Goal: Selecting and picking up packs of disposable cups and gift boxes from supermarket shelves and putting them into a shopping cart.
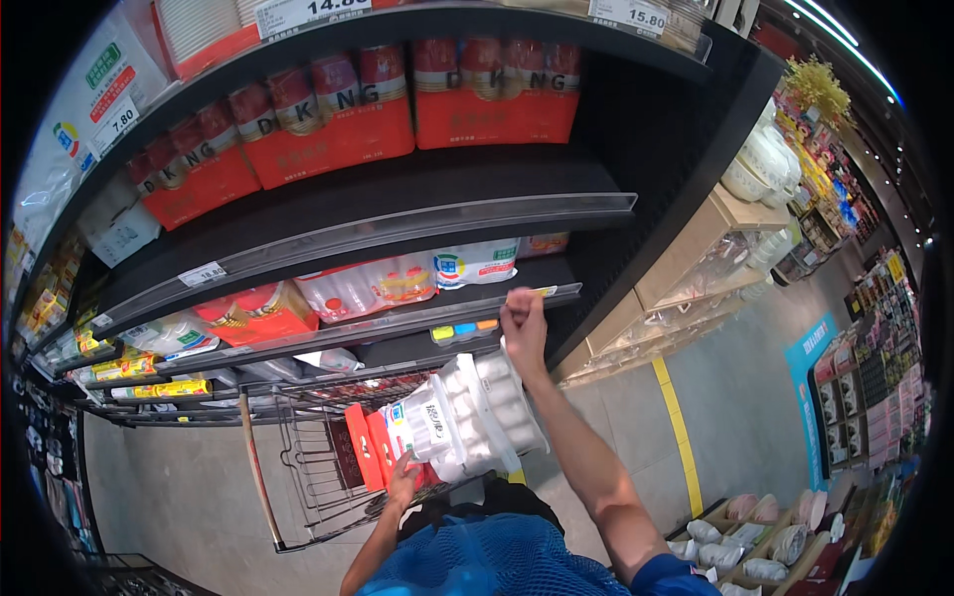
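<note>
A clear plastic pack of white stacked items, looking like disposable cups (487, 412), lies tilted over a wire shopping cart (313, 462). Against its left side rests a similar pack with a white and blue label (422, 425). My left hand (402, 484) grips the lower edge of this labelled pack, beside the red packages (366, 447) in the cart. Out in front, my right hand (523, 320) is raised near the right end of a lower shelf edge. Its fingers are curled in; whatever they may hold is hidden.
Black shelves (477, 184) ahead carry red packs of cans (497, 104) and bagged goods (368, 288). Wooden shelving (686, 243) with white crockery stands to the right. A yellow floor line (679, 432) runs toward a display of wrapped goods (755, 541) at lower right.
</note>
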Action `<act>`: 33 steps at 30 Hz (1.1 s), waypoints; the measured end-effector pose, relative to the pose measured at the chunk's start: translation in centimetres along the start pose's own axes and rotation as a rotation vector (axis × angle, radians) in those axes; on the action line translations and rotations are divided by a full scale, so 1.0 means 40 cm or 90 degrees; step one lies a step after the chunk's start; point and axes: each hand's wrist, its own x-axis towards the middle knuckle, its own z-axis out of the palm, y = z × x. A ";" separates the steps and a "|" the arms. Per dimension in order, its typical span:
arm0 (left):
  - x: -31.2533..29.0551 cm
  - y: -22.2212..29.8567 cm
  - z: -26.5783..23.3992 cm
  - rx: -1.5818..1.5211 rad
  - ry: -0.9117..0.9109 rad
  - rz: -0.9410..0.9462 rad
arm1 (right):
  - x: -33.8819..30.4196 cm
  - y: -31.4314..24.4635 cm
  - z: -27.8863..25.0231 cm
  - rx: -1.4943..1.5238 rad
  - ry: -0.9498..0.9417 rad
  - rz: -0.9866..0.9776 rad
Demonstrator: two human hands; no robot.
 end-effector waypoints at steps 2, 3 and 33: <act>-0.043 0.032 -0.011 -0.016 0.027 -0.071 | 0.108 -0.058 0.019 -0.110 0.007 0.011; -0.049 0.023 -0.015 -0.019 0.036 -0.065 | 0.148 -0.050 0.019 -0.061 0.019 -0.031; -0.100 -0.041 0.046 -0.194 0.127 -0.017 | 0.316 -0.072 -0.066 0.030 -0.245 0.176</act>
